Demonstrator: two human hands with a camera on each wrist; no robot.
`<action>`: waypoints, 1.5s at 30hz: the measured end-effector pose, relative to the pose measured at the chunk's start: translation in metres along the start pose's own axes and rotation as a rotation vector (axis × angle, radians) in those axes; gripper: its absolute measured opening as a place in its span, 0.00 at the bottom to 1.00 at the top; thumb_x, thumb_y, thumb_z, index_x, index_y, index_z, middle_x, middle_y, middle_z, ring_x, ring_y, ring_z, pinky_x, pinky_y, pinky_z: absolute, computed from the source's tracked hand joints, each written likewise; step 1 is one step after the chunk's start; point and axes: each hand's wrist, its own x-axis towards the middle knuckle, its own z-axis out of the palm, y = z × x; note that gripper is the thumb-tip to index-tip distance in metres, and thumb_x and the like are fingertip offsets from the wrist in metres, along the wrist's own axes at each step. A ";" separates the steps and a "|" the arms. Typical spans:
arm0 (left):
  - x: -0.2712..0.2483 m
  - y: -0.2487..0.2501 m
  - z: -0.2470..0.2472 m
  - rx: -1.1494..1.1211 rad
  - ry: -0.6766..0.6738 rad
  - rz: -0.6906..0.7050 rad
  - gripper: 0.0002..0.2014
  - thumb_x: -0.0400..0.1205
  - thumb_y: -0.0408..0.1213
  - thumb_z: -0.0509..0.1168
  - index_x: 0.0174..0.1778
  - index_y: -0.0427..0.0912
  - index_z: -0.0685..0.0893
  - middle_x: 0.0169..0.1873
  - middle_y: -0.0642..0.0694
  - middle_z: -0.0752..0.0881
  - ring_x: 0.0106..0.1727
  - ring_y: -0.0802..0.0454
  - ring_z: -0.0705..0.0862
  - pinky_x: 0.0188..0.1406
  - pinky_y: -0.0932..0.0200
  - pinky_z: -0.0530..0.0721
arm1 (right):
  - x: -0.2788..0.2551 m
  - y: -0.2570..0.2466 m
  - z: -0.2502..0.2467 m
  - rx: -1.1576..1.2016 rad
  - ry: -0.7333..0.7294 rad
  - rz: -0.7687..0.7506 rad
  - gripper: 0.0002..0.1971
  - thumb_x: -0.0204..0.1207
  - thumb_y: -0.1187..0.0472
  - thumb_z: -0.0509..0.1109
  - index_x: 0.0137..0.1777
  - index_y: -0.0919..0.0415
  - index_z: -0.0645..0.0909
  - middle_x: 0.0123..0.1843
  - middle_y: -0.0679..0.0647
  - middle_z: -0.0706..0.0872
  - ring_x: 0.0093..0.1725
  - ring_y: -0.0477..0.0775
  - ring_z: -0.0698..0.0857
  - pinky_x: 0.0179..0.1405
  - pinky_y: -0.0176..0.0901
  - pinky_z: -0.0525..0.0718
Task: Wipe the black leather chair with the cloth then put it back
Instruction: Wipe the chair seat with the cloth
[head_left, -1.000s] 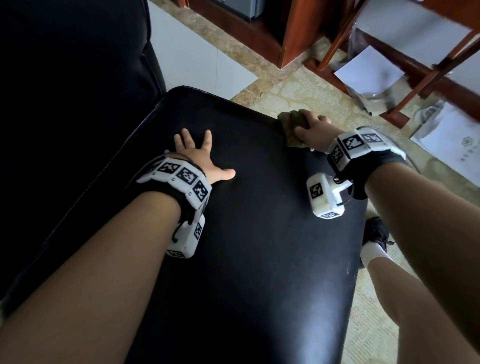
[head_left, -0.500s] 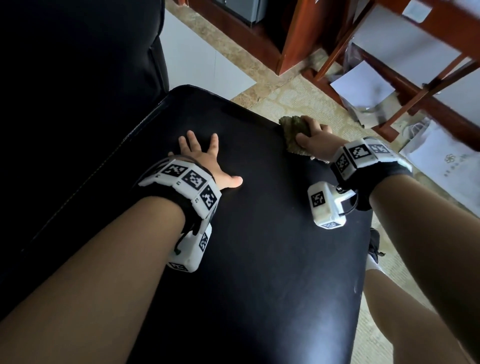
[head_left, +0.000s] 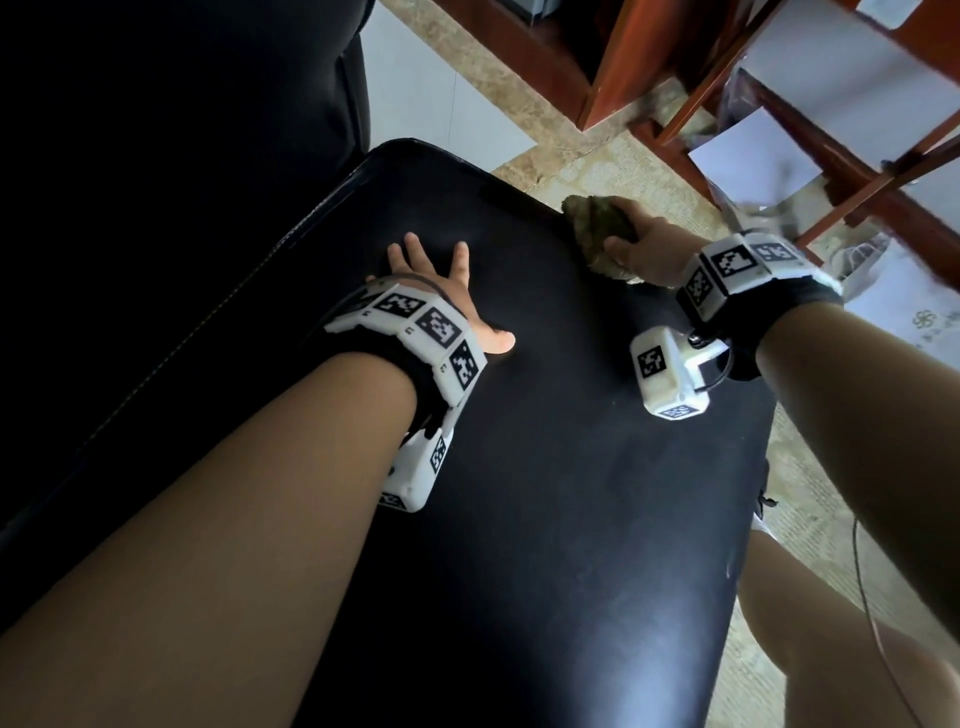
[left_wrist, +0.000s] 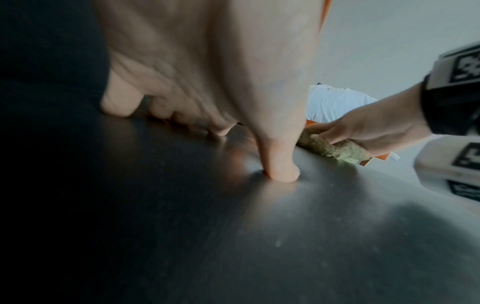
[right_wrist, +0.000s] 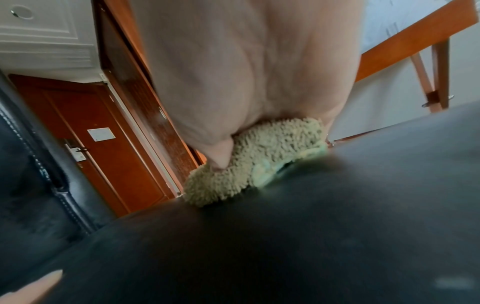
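Your left hand (head_left: 441, 291) lies flat on the black leather chair (head_left: 545, 493), near the middle of the head view, with its fingers (head_left: 413, 249) spread and straight and its grip closed on nothing. In the left wrist view the thumb (left_wrist: 281, 172) presses its tip into the leather and dents it slightly, while the other fingertips rest on the seat to its left. Your right hand (head_left: 644, 249) sits in the upper right of the head view, at the far right edge of the seat, and its grip is curled round the cloth (head_left: 597, 228), a shaggy olive-green wad. The thumb lies along the near side of the cloth and the fingers wrap over the top. The right wrist view shows the cloth (right_wrist: 259, 158) bunched under your palm and touching the leather at the rim of the seat, with a paler green patch showing on its underside. The two hands are apart, with bare leather between them. The chair back (head_left: 182, 156) fills the upper left of the head view as a dark mass. Beyond the seat, in the upper right, lies a patterned floor (head_left: 634, 171) with reddish wooden furniture (head_left: 613, 67) standing on it, and white sheets (head_left: 748, 161) lie among its legs.
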 end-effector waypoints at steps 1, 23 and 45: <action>-0.001 0.001 0.000 0.001 0.003 0.001 0.53 0.72 0.68 0.63 0.82 0.53 0.36 0.80 0.35 0.33 0.81 0.36 0.36 0.75 0.30 0.49 | -0.002 0.008 -0.001 0.009 0.009 0.020 0.27 0.84 0.55 0.56 0.81 0.49 0.53 0.71 0.66 0.73 0.66 0.66 0.76 0.60 0.47 0.71; 0.003 -0.006 0.001 0.064 -0.005 0.103 0.52 0.72 0.71 0.58 0.81 0.53 0.33 0.80 0.34 0.33 0.82 0.37 0.38 0.76 0.35 0.57 | 0.026 -0.058 -0.008 -0.118 -0.076 -0.124 0.27 0.86 0.55 0.51 0.82 0.48 0.46 0.70 0.65 0.74 0.62 0.63 0.78 0.57 0.45 0.70; 0.014 -0.045 -0.030 -0.071 -0.058 0.167 0.53 0.72 0.58 0.71 0.81 0.58 0.38 0.81 0.42 0.33 0.81 0.42 0.34 0.79 0.42 0.43 | 0.055 -0.148 0.000 -0.050 0.045 -0.295 0.25 0.84 0.57 0.58 0.79 0.52 0.59 0.67 0.59 0.79 0.56 0.58 0.82 0.48 0.38 0.73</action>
